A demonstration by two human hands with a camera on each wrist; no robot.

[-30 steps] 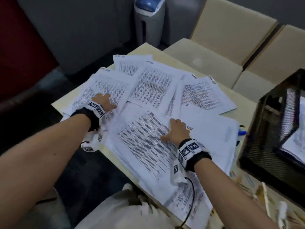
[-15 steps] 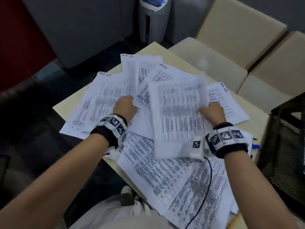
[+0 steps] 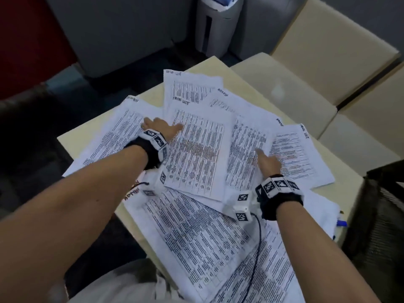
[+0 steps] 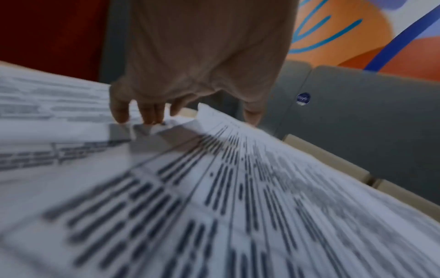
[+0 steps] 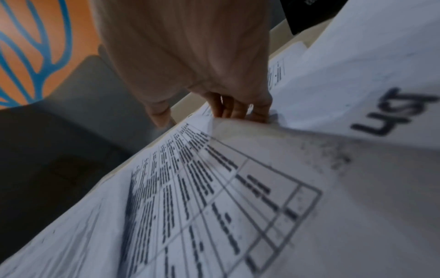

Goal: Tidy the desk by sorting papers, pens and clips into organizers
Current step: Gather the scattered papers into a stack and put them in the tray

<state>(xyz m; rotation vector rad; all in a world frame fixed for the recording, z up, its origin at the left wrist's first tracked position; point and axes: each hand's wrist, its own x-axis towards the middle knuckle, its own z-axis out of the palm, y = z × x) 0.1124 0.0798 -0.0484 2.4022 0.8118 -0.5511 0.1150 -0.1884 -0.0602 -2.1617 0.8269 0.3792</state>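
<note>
Printed sheets (image 3: pixel 196 154) lie fanned in a loose overlapping heap across the beige desk (image 3: pixel 209 66). My left hand (image 3: pixel 160 127) rests flat on the heap's left side, its thumb on the top middle sheet and its fingers on the sheet to the left. In the left wrist view the left hand (image 4: pixel 185 116) has straight fingers (image 4: pixel 147 114) touching a rumpled paper corner, thumb spread apart. My right hand (image 3: pixel 265 160) lies with straight fingers on the sheets to the right. In the right wrist view the right hand (image 5: pixel 214 114) has fingertips (image 5: pixel 235 111) partly hidden behind a humped sheet (image 5: pixel 273 150).
A black mesh organizer (image 3: pixel 380 215) stands at the desk's right edge, with a blue pen (image 3: pixel 341 223) poking out from under the papers beside it. Beige seat cushions (image 3: pixel 284 88) lie beyond the desk. A grey bin (image 3: pixel 215 25) stands on the floor behind.
Half a second ago both hands held a sheet lifted off the heap. That sheet now lies flat on top, and both hands rest spread on the papers.
</note>
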